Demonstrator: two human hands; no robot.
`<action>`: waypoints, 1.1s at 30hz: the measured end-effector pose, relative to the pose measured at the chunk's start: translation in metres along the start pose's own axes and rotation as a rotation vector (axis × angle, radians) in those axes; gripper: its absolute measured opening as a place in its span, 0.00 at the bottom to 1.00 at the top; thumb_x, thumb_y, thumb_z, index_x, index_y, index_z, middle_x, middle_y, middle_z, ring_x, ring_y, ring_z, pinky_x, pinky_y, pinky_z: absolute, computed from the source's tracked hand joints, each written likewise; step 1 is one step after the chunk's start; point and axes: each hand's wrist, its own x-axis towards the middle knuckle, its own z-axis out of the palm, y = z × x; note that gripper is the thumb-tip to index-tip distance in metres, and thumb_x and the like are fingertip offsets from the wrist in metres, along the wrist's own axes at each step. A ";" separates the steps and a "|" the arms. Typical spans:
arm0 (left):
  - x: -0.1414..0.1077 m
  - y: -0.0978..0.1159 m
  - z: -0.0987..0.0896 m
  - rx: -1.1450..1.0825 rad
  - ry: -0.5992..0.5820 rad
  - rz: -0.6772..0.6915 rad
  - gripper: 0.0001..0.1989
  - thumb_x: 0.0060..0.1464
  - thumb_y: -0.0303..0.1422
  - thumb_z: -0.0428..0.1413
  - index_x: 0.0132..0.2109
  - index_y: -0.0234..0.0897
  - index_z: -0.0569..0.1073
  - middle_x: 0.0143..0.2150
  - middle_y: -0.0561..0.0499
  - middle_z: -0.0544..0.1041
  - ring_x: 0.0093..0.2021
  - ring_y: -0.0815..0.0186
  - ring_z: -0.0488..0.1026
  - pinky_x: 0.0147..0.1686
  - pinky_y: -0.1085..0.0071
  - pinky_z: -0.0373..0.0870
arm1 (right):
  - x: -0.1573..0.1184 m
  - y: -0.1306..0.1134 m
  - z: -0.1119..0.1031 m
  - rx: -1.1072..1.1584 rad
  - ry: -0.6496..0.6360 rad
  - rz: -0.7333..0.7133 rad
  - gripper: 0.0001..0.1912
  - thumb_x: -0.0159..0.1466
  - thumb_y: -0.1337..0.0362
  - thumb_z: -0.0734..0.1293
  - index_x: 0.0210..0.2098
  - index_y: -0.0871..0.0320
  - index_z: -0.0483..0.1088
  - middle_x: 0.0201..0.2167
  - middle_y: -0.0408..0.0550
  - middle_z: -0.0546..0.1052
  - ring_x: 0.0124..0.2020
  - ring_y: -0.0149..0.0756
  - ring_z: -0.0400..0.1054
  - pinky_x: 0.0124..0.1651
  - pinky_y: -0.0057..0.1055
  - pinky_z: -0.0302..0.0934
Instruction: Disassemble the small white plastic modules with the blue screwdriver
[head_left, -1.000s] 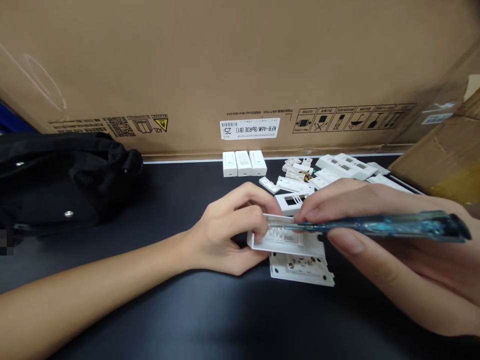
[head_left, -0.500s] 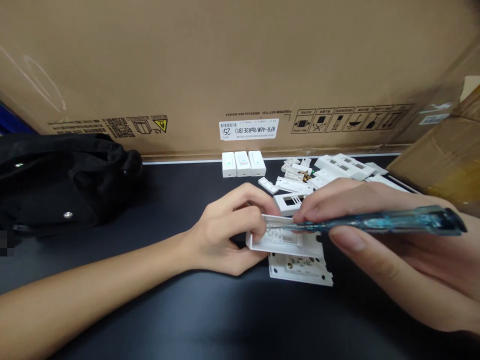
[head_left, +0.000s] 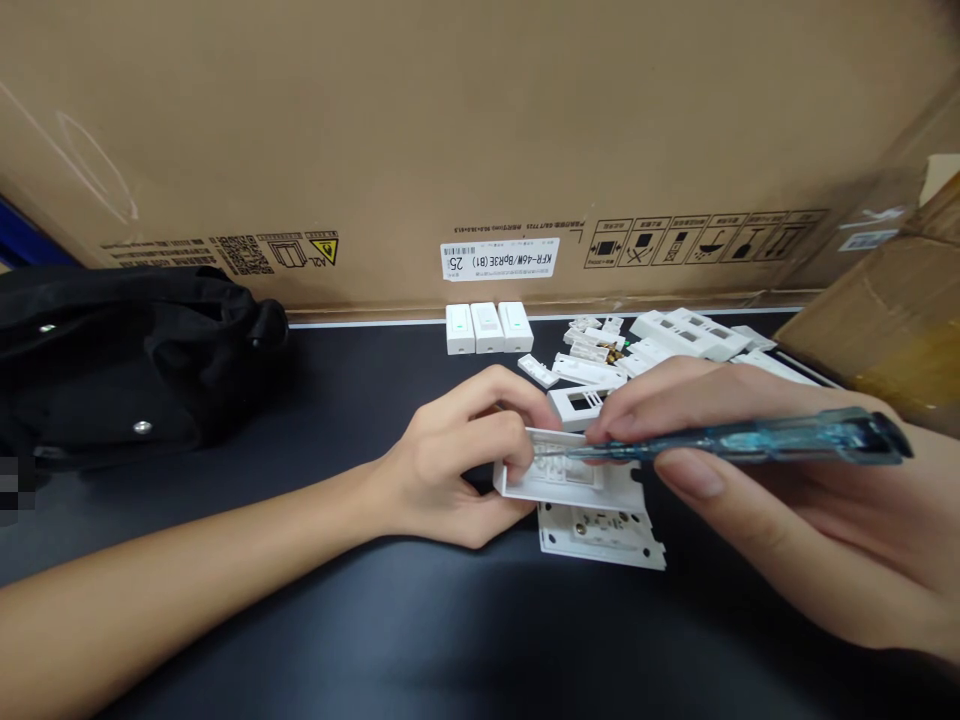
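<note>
My left hand (head_left: 465, 460) grips the left end of a white plastic switch cover (head_left: 570, 485), its hollow inner side turned up. In my right hand (head_left: 750, 480) is a screwdriver with a clear blue handle (head_left: 780, 440), held between thumb and fingers. Its thin shaft points left into the cover, and the tip is at the small ribbed part in the middle. Below the cover, a white switch base plate (head_left: 600, 537) with brass screws lies on the black table (head_left: 337, 620). Just behind the cover is a white frame with rectangular openings (head_left: 574, 408).
Three white switches (head_left: 489, 328) stand in a row at the back. Several white frames (head_left: 682, 333) and small plastic parts (head_left: 592, 340) lie to their right. A black bag (head_left: 127, 370) is at the left. Cardboard boxes (head_left: 390, 120) close off the back and right.
The screwdriver's handle end has shifted slightly left and tilted up a little. Both hands keep their grips, and the view has moved very slightly.
</note>
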 end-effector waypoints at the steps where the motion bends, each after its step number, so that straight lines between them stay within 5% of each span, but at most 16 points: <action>1: 0.000 0.000 0.000 -0.003 0.001 -0.002 0.15 0.46 0.20 0.64 0.30 0.35 0.63 0.44 0.45 0.73 0.40 0.68 0.73 0.34 0.73 0.74 | 0.000 -0.001 0.000 -0.003 -0.016 -0.004 0.07 0.65 0.70 0.66 0.40 0.54 0.73 0.35 0.44 0.81 0.40 0.32 0.76 0.42 0.26 0.71; 33: -0.001 0.000 0.001 0.034 0.018 -0.011 0.13 0.48 0.20 0.60 0.30 0.37 0.63 0.43 0.46 0.74 0.39 0.67 0.74 0.35 0.71 0.76 | 0.003 0.004 0.001 0.072 -0.075 -0.059 0.09 0.64 0.72 0.66 0.43 0.55 0.72 0.36 0.47 0.80 0.40 0.34 0.76 0.41 0.29 0.69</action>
